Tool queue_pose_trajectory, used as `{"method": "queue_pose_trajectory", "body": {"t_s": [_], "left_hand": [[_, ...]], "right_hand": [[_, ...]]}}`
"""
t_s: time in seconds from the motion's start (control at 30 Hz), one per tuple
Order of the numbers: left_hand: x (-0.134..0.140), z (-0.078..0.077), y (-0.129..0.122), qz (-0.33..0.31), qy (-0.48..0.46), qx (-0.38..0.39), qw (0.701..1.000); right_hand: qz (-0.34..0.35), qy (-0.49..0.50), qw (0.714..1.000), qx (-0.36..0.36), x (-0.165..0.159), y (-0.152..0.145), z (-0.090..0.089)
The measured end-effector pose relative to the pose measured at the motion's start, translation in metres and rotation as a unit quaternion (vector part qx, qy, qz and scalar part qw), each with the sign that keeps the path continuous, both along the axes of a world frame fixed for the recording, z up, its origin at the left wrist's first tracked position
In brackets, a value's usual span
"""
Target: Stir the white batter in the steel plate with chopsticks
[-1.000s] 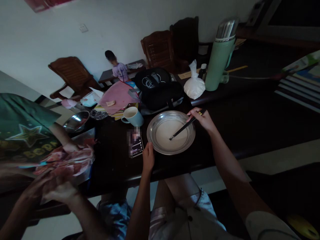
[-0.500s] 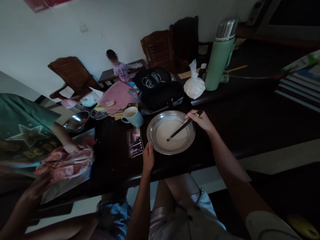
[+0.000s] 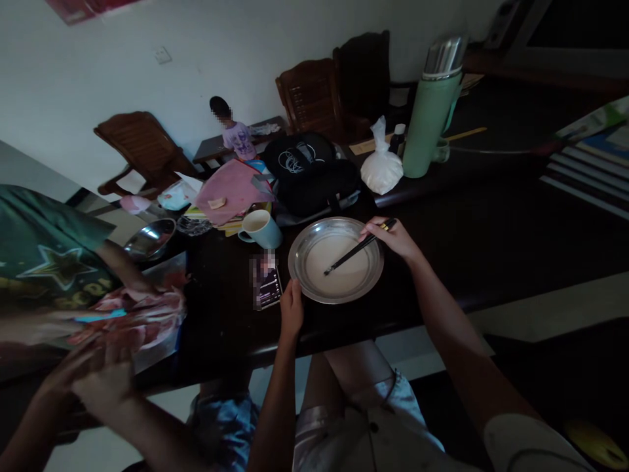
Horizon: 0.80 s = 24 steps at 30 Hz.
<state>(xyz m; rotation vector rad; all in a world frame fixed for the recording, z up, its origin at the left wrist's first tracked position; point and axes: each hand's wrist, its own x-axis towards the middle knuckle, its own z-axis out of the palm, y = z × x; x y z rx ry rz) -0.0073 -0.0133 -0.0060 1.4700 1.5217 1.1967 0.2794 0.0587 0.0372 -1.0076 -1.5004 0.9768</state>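
A shallow metal bowl [image 3: 301, 282] of pale, milky batter sits at the table's near edge. My left hand [image 3: 292, 307] grips the bowl's left rim, thumb on top and fingers mostly hidden below. Held in my right hand [image 3: 390, 237] is a pair of dark chopsticks [image 3: 354, 249] with gold bands; they slant down to the left, and their tips touch the batter. Just left of the bowl lies a lit phone [image 3: 269, 288], with a light blue mug [image 3: 263, 229] behind it.
At left, a co-worker in a green shirt [image 3: 59, 262] works on raw meat [image 3: 157, 314] with a blue-handled tool; another person's hands are beside it. Behind stand a black bag [image 3: 314, 183], a tied bag of white powder [image 3: 382, 170] and a green thermos [image 3: 432, 124]. Books [image 3: 590, 177] are stacked right.
The chopstick tips have shifted slightly left in the batter. My left hand stays on the rim. At left, another person's hand has come in over the meat, and the blue-handled tool has moved right.
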Motion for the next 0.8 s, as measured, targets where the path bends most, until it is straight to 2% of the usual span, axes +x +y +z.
{"method": "queue_pose_trajectory", "body": {"t_s": [0.2,0.27,0.43,0.5,0.67,0.8], "left_hand": [[-0.0005,-0.0021,0.0007,0.000,0.005,0.011,1.000],[-0.0008,-0.0022,0.0009,0.001,0.009,0.014,1.000],[-0.0009,-0.0018,0.0006,-0.001,0.012,0.007,1.000],[-0.0010,-0.0021,0.0003,0.000,0.008,0.007,1.000],[-0.0006,-0.0021,0.0001,-0.004,-0.003,0.002,1.000],[-0.0001,-0.0011,0.0004,0.002,0.000,0.005,1.000]], "right_hand": [[-0.100,0.023,0.994,0.022,0.0058,0.0028,0.0010],[-0.091,0.033,0.995,0.005,0.0066,0.0013,0.0028],[-0.002,0.014,1.000,-0.001,0.0001,-0.0003,0.0003],[-0.007,0.004,1.000,0.011,-0.0003,0.0015,-0.0016],[-0.091,0.026,0.995,0.022,0.0065,0.0033,-0.0001],[-0.039,0.020,0.999,-0.005,0.0043,0.0005,0.0003]]}}
